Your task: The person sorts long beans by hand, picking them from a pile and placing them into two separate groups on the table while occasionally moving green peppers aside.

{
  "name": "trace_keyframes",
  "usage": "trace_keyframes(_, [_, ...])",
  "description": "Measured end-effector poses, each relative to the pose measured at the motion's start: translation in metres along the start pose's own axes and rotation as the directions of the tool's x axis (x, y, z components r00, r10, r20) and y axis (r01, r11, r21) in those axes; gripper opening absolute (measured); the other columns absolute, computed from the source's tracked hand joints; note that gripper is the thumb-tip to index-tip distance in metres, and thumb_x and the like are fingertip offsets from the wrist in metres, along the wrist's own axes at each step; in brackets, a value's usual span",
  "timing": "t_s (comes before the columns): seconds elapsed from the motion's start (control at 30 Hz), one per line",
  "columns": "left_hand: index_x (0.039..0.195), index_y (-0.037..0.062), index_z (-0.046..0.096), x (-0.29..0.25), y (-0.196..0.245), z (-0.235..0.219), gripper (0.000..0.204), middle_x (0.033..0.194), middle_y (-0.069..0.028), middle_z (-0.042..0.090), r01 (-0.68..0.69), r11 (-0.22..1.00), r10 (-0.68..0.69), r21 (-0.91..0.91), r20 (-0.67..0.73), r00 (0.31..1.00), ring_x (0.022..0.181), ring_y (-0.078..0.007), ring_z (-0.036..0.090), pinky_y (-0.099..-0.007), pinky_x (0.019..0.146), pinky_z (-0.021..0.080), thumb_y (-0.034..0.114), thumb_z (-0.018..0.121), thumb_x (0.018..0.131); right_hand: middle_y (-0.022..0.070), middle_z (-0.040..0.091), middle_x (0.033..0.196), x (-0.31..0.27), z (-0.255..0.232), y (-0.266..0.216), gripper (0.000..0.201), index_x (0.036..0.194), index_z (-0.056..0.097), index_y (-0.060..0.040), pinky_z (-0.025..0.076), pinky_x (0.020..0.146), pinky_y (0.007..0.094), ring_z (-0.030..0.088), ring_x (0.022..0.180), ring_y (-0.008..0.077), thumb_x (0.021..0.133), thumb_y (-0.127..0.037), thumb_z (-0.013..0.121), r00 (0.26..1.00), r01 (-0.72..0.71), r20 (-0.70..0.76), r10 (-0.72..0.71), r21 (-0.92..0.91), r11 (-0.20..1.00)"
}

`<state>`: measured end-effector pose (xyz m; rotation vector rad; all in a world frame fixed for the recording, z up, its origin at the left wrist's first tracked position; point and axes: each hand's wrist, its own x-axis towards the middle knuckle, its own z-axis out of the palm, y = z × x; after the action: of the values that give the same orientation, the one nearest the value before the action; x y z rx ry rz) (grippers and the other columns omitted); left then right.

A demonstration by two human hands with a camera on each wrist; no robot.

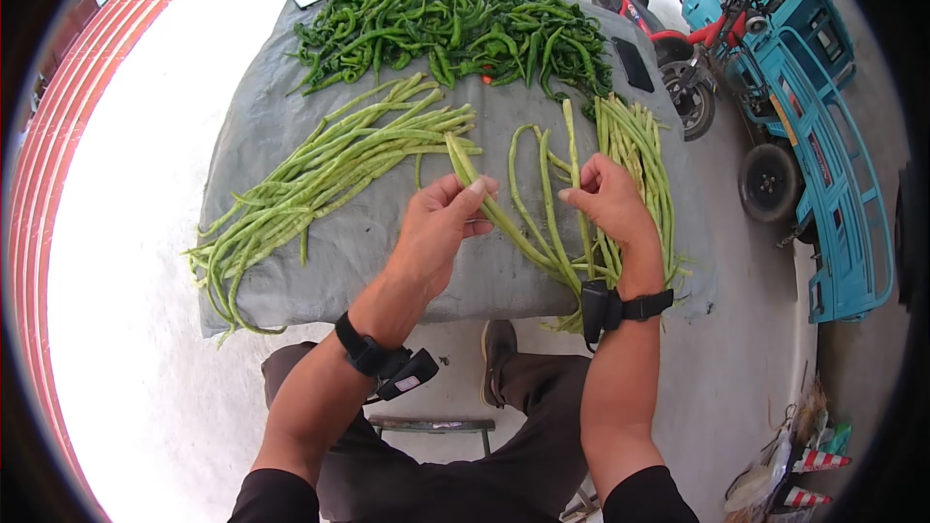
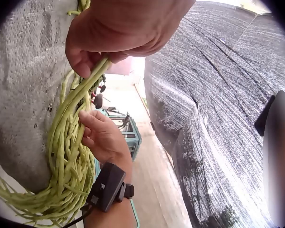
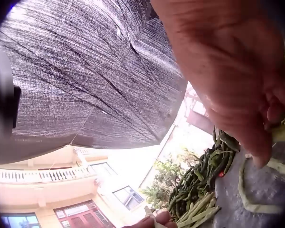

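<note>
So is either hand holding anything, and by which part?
The left hand grips long beans near their far ends; the right hand pinches another bean, also toward its far end.

Bright in the head view, near white across the ground (image 1: pixel 126 184), bowed and black around the rim. Streaked with glare through the canopy (image 2: pixel 213 61) in the left wrist view — smeared at the right edge. Hazy in the right wrist view — shadowed on the right hand (image 3: pixel 232 80), overexposed beyond.
</note>
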<state>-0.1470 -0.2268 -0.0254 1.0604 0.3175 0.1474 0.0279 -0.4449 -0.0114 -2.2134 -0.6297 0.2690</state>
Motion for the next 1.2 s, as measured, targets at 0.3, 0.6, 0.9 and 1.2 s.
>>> trace_keyframes(0.3, [0.12,0.0048,0.073,0.002,-0.003,-0.002,0.029,0.11,-0.0023,0.07,-0.006,1.0,0.006,-0.02,0.008,1.0,0.101,-0.012,0.064,-0.0306,0.09,0.055,0.031,0.065,0.109,0.0095,0.062,0.077,-0.005,0.016,-0.013,0.038,0.092,0.054,-0.0041,0.053,0.047,0.0368,0.064,0.058,0.0209,0.08,-0.013,0.089,0.958,-0.192,0.197,0.207,-0.092,0.977])
trace_keyframes(0.6, [0.12,0.0051,0.073,0.001,-0.004,-0.002,0.029,0.11,-0.002,0.07,0.004,1.0,-0.004,-0.02,0.012,1.0,0.099,-0.0122,0.065,-0.0309,0.089,0.055,0.03,0.066,0.109,0.0109,0.064,0.075,0.002,0.023,0.002,0.035,0.087,0.059,-0.0029,0.052,0.052,0.0393,0.064,0.058,0.022,0.08,-0.015,0.09,0.941,-0.208,0.217,0.259,-0.232,0.95])
trace_keyframes(0.9, [0.121,0.0074,0.073,0.001,-0.003,-0.003,0.029,0.109,-0.0016,0.07,0.023,1.0,-0.023,0.008,-0.004,1.0,0.099,-0.0131,0.066,-0.0326,0.089,0.054,0.033,0.067,0.108,0.0026,0.062,0.077,-0.01,-0.012,-0.011,0.023,0.093,0.062,-0.0047,0.045,0.056,0.0291,0.058,0.066,0.0111,0.084,-0.007,0.083,0.958,-0.231,0.189,0.214,0.072,0.97])
trace_keyframes(1.2, [0.122,0.0082,0.073,0.003,-0.004,0.0,0.03,0.109,-0.0015,0.072,0.007,1.0,-0.007,-0.027,-0.014,1.0,0.1,-0.0137,0.066,-0.0337,0.09,0.054,0.033,0.067,0.108,-0.0094,0.059,0.087,-0.02,-0.011,-0.035,0.022,0.104,0.066,-0.009,0.044,0.068,0.0214,0.054,0.077,0.0018,0.088,-0.011,0.082,0.884,-0.054,0.436,-0.167,0.451,0.891])
